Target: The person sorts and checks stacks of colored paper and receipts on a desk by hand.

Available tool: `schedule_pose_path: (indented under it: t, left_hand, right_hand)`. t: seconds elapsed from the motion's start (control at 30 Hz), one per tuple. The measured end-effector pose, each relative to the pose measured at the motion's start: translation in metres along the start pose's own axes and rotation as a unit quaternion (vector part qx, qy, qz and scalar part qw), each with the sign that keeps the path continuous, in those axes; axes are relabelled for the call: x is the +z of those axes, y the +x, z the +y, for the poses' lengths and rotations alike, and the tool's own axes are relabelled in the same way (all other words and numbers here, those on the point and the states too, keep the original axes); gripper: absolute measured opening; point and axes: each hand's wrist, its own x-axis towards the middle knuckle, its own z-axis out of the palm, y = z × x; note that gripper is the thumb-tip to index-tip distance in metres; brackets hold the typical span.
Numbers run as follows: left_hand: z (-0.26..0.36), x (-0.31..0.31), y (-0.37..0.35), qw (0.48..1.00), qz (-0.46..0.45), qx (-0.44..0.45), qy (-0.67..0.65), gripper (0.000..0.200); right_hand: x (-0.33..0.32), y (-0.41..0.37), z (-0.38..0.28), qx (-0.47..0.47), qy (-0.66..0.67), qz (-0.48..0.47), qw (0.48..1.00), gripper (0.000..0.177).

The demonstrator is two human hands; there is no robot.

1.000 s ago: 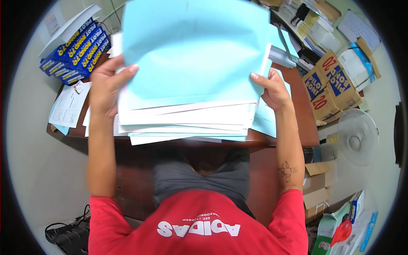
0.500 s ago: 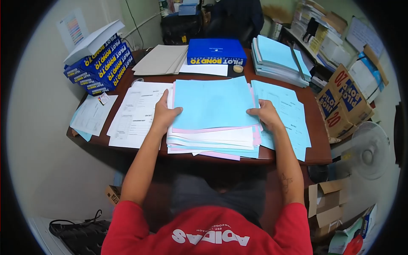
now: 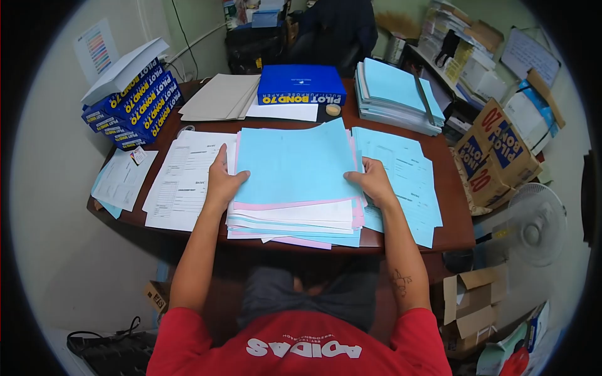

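A thick stack of blue, pink and white paper sheets [image 3: 291, 164] lies in front of me at the desk's near edge, a blue sheet on top. On its left side my left hand [image 3: 222, 183] is closed on the upper sheets, thumb resting on the blue one. My right hand [image 3: 377, 183] grips the opposite side the same way. The lower layers stick out unevenly towards me. White printed forms [image 3: 179, 182] lie left of the stack, blue printed forms [image 3: 407, 178] to its right. My fingers under the sheets are hidden.
On the brown desk [image 3: 456, 216] stand a blue paper box [image 3: 301, 81], grey-beige sheets [image 3: 216, 97], a pile of blue paper [image 3: 398, 94] and several stacked paper reams [image 3: 135, 106]. A fan [image 3: 536, 222] and cartons [image 3: 498, 153] are at the right.
The whole view has shifted, so the desk appears slightly lower and further left. Both hands keep their hold on the sides of the stack, which looks much the same.
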Motion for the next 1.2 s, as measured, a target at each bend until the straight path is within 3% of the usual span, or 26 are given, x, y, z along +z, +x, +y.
schedule_pose_path:
  t: [0.07,0.13,0.3,0.33,0.37,0.43,0.5,0.6,0.7,0.77,0.83,0.93,0.97,1.0,1.03,1.07,1.13,1.17,1.2]
  left_hand:
    - [-0.009,-0.001,0.006,1.0,0.003,-0.008,0.008,0.097]
    - [-0.041,-0.003,0.018,0.996,0.021,0.091,0.011,0.097]
    - [0.001,-0.004,0.002,0.998,-0.02,0.023,0.058,0.093]
    - [-0.004,-0.005,0.007,0.99,0.0,0.036,0.139,0.098]
    - [-0.002,-0.006,0.009,0.99,0.004,0.031,0.136,0.098]
    - [0.016,-0.005,0.007,0.953,0.008,0.077,0.294,0.102]
    - [0.045,-0.004,-0.002,0.952,-0.019,0.061,0.301,0.106]
    - [0.075,0.004,-0.007,0.9,-0.112,0.012,0.42,0.109]
    - [0.073,0.006,-0.002,0.885,-0.126,0.01,0.448,0.109]
    - [0.07,0.005,-0.001,0.889,-0.13,0.004,0.439,0.106]
    - [0.052,0.004,0.003,0.919,-0.064,0.05,0.385,0.105]
    - [0.019,-0.002,0.019,0.961,0.0,0.054,0.273,0.098]
    - [0.026,-0.008,0.018,0.96,0.002,0.054,0.275,0.098]
    - [0.039,-0.013,0.016,0.984,-0.052,-0.09,0.142,0.092]
    - [0.051,-0.015,0.013,0.968,-0.104,-0.23,0.004,0.085]
    - [0.055,-0.011,0.008,0.968,-0.106,-0.229,0.006,0.085]
    - [0.062,-0.003,-0.004,0.974,-0.046,-0.221,0.016,0.06]
    - [0.067,-0.005,-0.006,0.975,-0.048,-0.218,0.017,0.06]
    - [0.073,-0.008,-0.008,0.987,-0.075,-0.142,-0.013,0.053]
  right_hand:
    - [0.001,0.001,0.001,-0.011,-0.021,0.013,1.0,0.035]
    - [0.001,0.004,0.005,-0.021,-0.037,0.018,0.999,0.035]
    - [0.006,0.008,0.012,-0.004,-0.085,0.033,0.996,0.035]
    - [0.007,0.01,0.01,-0.012,-0.115,0.047,0.992,0.034]
    - [0.009,0.011,0.007,-0.022,-0.145,0.061,0.987,0.033]
    - [0.014,0.006,-0.017,-0.017,-0.217,0.056,0.974,0.032]
    - [0.018,0.007,-0.031,-0.01,-0.34,0.035,0.94,0.035]
    - [0.024,0.003,-0.053,0.008,-0.374,0.016,0.927,0.035]
    - [0.021,0.001,-0.062,0.051,-0.361,-0.001,0.931,0.036]
    - [0.019,0.001,-0.055,0.051,-0.348,0.01,0.936,0.036]
    - [0.015,0.003,-0.043,0.05,-0.334,0.023,0.941,0.036]
    - [0.01,0.002,-0.036,0.032,-0.253,0.052,0.966,0.035]
    - [0.009,-0.002,-0.04,0.053,-0.167,0.038,0.984,0.037]
    - [0.008,-0.004,-0.042,0.073,-0.08,0.026,0.994,0.04]
    - [0.007,-0.002,-0.039,0.073,-0.078,0.026,0.994,0.04]
    - [0.007,0.0,-0.036,0.086,-0.084,0.013,0.993,0.042]
    - [0.004,0.003,-0.032,0.096,-0.087,0.005,0.992,0.044]
    - [0.005,0.001,-0.038,0.067,-0.097,0.016,0.993,0.043]
    - [0.005,0.0,-0.044,0.037,-0.106,0.026,0.993,0.042]
